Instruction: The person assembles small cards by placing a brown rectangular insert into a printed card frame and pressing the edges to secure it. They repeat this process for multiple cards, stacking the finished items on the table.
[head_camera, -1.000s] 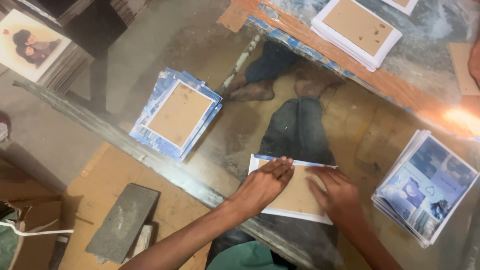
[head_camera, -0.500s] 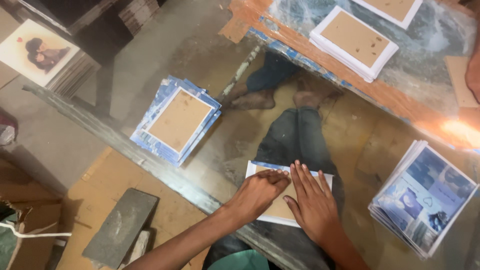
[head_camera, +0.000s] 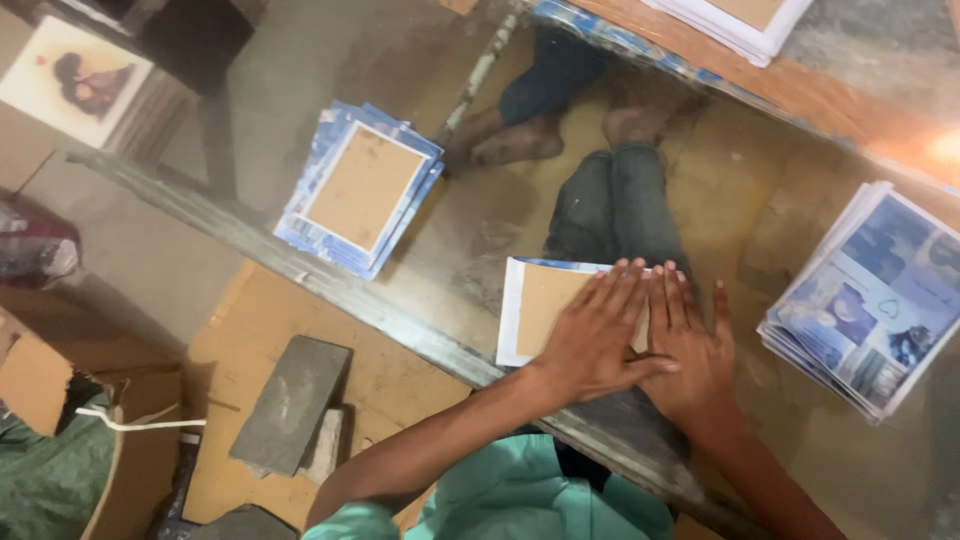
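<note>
At the far left a printed picture (head_camera: 75, 82) lies on a stack, and lower down a grey stone slab (head_camera: 290, 403) rests on cardboard. On the glass tabletop (head_camera: 440, 225) sits a pile of blue-edged boards (head_camera: 360, 188), brown backs up. Just right of centre, near the table's front edge, lies the piece being worked: a brown card on a white sheet (head_camera: 535, 310) with a thin blue strip along its top. The left hand (head_camera: 598, 335) lies flat on it, fingers spread and holding nothing; the right hand (head_camera: 692, 350) presses flat beside it, partly under the left thumb, also empty. Pressing unevenly on slick glass could let the card slide askew on its sheet, or trap a crease. At the far right a stack of photo prints (head_camera: 872, 300) fans out, well apart.
</note>
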